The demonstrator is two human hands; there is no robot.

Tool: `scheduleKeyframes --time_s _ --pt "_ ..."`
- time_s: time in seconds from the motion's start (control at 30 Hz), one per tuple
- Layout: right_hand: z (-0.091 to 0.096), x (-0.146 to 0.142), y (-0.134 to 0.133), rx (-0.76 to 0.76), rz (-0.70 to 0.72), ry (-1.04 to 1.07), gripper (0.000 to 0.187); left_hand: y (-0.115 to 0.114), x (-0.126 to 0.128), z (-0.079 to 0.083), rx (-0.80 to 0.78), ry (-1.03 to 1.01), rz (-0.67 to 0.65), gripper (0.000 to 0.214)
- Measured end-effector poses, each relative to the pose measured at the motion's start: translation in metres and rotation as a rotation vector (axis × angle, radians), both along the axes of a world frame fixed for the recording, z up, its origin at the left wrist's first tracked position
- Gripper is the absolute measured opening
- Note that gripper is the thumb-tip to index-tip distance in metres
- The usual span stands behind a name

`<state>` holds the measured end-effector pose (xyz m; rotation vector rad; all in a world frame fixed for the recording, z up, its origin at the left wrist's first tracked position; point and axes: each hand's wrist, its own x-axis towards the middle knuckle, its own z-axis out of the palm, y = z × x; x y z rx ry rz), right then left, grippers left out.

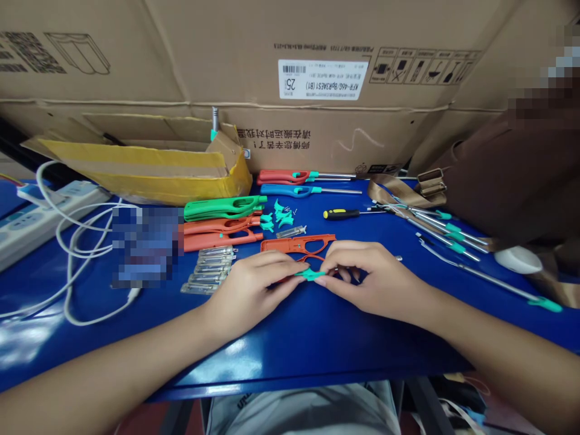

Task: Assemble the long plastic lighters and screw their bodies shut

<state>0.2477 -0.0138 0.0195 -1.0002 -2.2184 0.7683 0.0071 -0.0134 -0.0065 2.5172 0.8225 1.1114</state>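
Fingertips of my left hand and my right hand pinch the two ends of a small teal lighter trigger above the blue table. Just behind them lies an orange lighter casing half. A second orange piece sits under my fingers, mostly hidden. Farther back are several loose teal triggers and a clear fuel tank. Several more clear fuel tanks are lined up beside my left wrist.
Green casings and orange casings are stacked at left, near a yellow-taped box. Behind lie a red lighter, a blue lighter and a screwdriver. Metal lighter tubes spread right; white cables loop left.
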Motion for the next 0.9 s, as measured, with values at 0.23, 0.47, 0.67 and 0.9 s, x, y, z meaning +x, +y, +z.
scheduleKeyframes --time_s 0.23,0.47,0.67,0.9 --pt "0.000 0.008 0.008 0.027 -0.024 -0.250 0.010 0.001 -0.002 0.000 -0.008 0.046 0.041 0.023" --pt "-0.001 0.017 0.015 0.180 -0.009 -0.446 0.017 0.010 -0.010 0.004 -0.148 0.192 0.145 0.013" --pt "0.002 0.016 0.015 0.359 0.060 -0.618 0.023 0.011 -0.011 0.004 -0.169 0.222 0.124 0.010" --pt "0.002 0.016 0.015 0.432 0.084 -0.669 0.021 0.010 -0.009 0.000 -0.138 0.228 0.143 0.011"
